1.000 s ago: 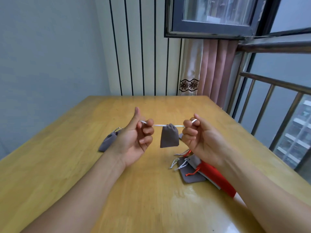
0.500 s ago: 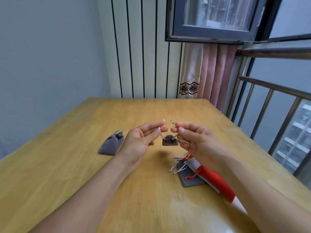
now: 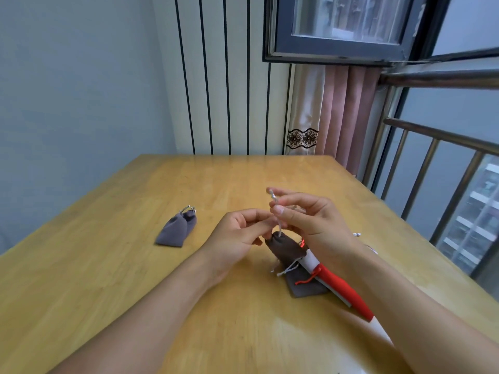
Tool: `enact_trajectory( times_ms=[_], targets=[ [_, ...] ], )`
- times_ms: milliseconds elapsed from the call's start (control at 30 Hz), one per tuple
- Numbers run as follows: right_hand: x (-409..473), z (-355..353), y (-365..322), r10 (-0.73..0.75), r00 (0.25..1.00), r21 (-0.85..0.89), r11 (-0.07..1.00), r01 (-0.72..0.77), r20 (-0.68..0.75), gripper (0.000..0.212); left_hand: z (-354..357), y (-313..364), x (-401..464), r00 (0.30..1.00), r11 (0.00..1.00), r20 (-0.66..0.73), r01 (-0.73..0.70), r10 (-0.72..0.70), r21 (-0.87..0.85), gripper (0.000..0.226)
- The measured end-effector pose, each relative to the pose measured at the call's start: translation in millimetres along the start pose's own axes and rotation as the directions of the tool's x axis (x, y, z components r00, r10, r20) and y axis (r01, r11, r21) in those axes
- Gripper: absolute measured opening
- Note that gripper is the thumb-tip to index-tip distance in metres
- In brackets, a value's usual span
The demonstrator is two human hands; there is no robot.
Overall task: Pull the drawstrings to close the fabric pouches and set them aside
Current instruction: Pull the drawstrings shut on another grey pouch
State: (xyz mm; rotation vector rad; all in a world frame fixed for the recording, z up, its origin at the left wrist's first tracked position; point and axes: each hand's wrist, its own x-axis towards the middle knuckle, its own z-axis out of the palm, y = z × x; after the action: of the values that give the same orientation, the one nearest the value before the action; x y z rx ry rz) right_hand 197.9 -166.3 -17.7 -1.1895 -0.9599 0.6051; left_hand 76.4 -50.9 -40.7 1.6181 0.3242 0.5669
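A small grey pouch [image 3: 285, 248] hangs cinched just above the table, tilted toward the right. My left hand [image 3: 237, 233] pinches its gathered neck. My right hand [image 3: 305, 220] holds the white drawstring [image 3: 278, 220] upright above the pouch, between thumb and fingers. Two closed grey pouches [image 3: 176, 229] lie together on the left of the wooden table [image 3: 108, 279]. Under my right forearm lies a flat grey pouch [image 3: 305, 286] with loose white strings, partly beneath red and white pouches [image 3: 340, 287].
The table's far edge meets a striped wall with a curtain [image 3: 324, 114] at the back right. A metal railing [image 3: 442, 163] runs along the table's right side, under an open window.
The strings were stretched sideways with the pouch hanging between my hands; then my hands came together. Now the pouch sits lower, my left hand at its neck, my right holding the string upward.
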Motion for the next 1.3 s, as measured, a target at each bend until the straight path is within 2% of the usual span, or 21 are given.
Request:
enact_trajectory(
  times_ms=[167,333,433,567,633,767,933,1033,1133,1200,1300],
  targets=[
    [-1,0,1,0.022,0.997,-0.145,0.989,-0.033,-0.075,0.006,2,1,-1,0.998,0.995,0.062,0.037,-0.031,-0.094,0.021],
    [-2,4,4,0.076,0.994,-0.189,0.978,-0.091,-0.084,0.014,7,1,-3,1.0,0.998,-0.013,-0.006,0.005,-0.068,0.014],
    [0,-2,1,0.129,0.987,-0.078,0.987,-0.137,-0.098,0.017,6,1,-1,0.999,0.996,-0.048,0.008,-0.012,-0.091,0.027],
    [-1,-5,-5,0.222,0.975,0.136,0.966,-0.218,-0.018,0.017,3,-1,2,0.993,0.993,-0.116,0.024,-0.037,-0.117,0.022],
    [-2,-2,-7,0.228,0.973,0.164,0.96,-0.228,0.017,0.016,2,-1,3,0.988,0.979,-0.134,0.048,-0.076,-0.197,0.018],
    [-6,7,-3,0.163,0.987,-0.045,0.986,-0.163,-0.006,0.013,-1,0,3,0.983,0.939,-0.129,0.084,-0.134,-0.334,0.013],
    [-9,11,6,0.063,0.993,-0.182,0.98,-0.08,-0.097,0.013,1,1,2,0.981,0.928,-0.137,0.076,-0.134,-0.366,0.009],
    [-9,11,6,0.055,0.99,-0.192,0.978,-0.08,-0.133,0.015,1,2,0,0.989,0.934,-0.099,0.065,-0.106,-0.351,0.012],
    [-8,10,7,0.15,0.983,-0.159,0.973,-0.166,-0.109,0.021,0,3,-3,0.997,0.95,-0.046,0.038,-0.055,-0.311,0.02],
    [-6,6,7,0.203,0.976,-0.135,0.968,-0.212,-0.08,0.026,-2,3,-3,1.0,0.972,-0.029,-0.001,-0.006,-0.235,0.026],
    [-4,0,5,0.248,0.968,-0.169,0.954,-0.25,-0.03,0.018,-4,2,-3,0.994,0.993,-0.014,-0.105,0.105,-0.061,0.024]
  ],
)
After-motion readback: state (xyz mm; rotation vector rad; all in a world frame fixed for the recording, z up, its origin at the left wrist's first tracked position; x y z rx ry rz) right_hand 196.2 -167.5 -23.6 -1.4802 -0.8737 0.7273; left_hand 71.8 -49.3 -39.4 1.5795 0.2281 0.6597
